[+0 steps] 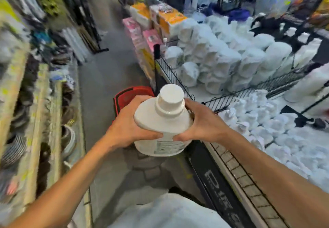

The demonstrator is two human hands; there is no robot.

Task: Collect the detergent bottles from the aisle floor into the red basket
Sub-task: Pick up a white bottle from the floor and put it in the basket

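Seen from the head camera, the squat white plastic detergent bottle [162,121] stands upright, cap up, clamped between the left hand [128,128] and the right hand [201,121], whose fingers curl round its sides. The red plastic basket [128,94] sits on the aisle floor [99,78] just beyond and below, nearer the left hand. The bottle and hand hide its inside.

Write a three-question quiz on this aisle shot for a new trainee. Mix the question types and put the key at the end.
1. True or false: the left hand and the right hand both grip the white detergent bottle.
2. Where is the red basket? A: on the shelf. B: on the aisle floor beyond the bottle. C: hooked on a wire rack.
3. Fill in: the bottle's cap is ___ (on/off).

Key: 1 true; 2 B; 3 on.
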